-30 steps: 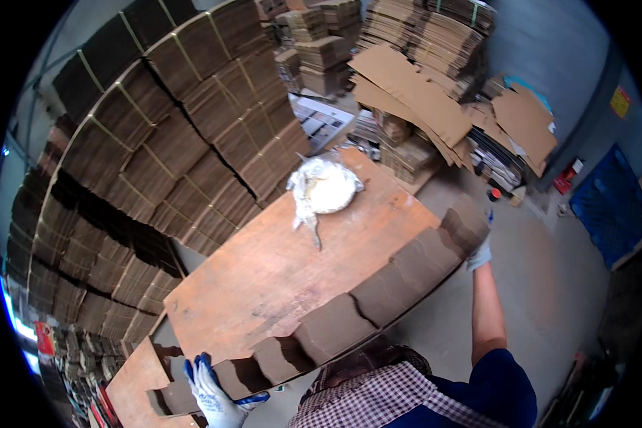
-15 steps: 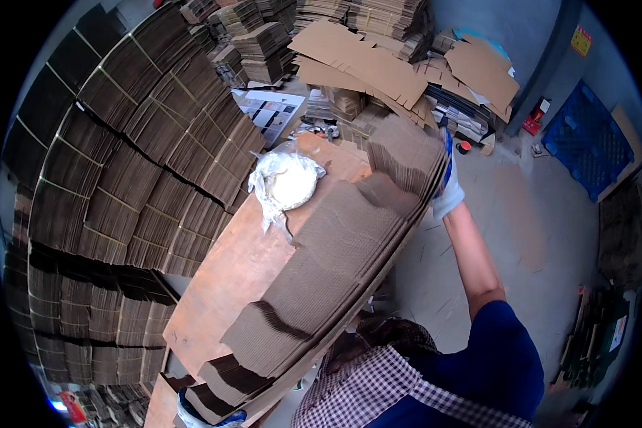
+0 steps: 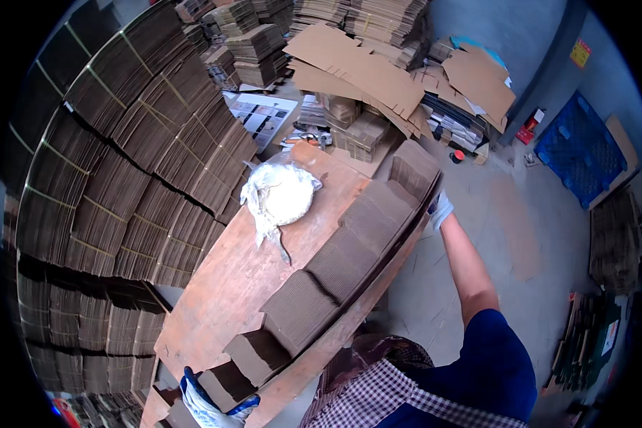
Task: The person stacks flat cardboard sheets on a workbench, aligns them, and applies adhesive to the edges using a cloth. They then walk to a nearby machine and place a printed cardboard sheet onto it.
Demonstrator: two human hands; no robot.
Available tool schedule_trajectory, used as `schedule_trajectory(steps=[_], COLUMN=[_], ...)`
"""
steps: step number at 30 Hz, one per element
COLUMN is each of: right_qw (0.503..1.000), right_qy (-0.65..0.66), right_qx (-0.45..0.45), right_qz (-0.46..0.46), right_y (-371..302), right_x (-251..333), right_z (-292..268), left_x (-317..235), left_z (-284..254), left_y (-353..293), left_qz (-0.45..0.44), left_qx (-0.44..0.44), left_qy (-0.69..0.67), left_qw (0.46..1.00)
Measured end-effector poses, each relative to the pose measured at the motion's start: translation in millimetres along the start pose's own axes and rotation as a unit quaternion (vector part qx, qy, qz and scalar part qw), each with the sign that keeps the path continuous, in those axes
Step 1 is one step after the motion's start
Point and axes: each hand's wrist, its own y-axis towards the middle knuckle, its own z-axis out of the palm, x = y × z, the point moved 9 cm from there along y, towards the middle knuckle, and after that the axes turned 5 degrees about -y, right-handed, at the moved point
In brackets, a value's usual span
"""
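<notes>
Brown corrugated cardboard, packed in a long row (image 3: 299, 307) of uneven blocks, lies slantwise along the right side of the wooden surface (image 3: 214, 299), with bare wood showing on both sides of it. The left hand (image 3: 217, 406), in a white and blue glove, grips the near end, fingers on one side and thumb on the other. The right hand (image 3: 439, 210), gloved too, is set against the outer side near the far end; its fingers are mostly hidden, so I cannot tell how firmly its grip is closed.

Handling the row well seems to call for steady, matched pressure from both ends: the tops stand in steps, and a push from one side alone could fan the sheets or split the row where the blocks meet. A flat palm against the sheet edges should square them better than fingertips would. The middle has no hand on it, so it looks the likeliest part to bow. The plastic bag with white contents (image 3: 285, 200) sits to the left of the row, its twisted tail pointing that way, so it is worth keeping the cardboard clear of it.
</notes>
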Motion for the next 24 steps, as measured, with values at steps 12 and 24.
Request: schedule_trajectory(steps=[12,24], right_qw=[0.995,0.994], right_qy=[0.081,0.015], right_qx=[-0.024,0.033], right_qz=[0.06,0.106], right_y=[-13,39], right_x=[-46,-60], right_z=[-33,-68], left_x=[2,27], left_z=[7,-3], left_y=[-4,23], left_qz=[-0.019,-0.099], left_qx=[0.009,0.048], left_qy=[0.028,-0.023], left_qw=[0.999,0.994])
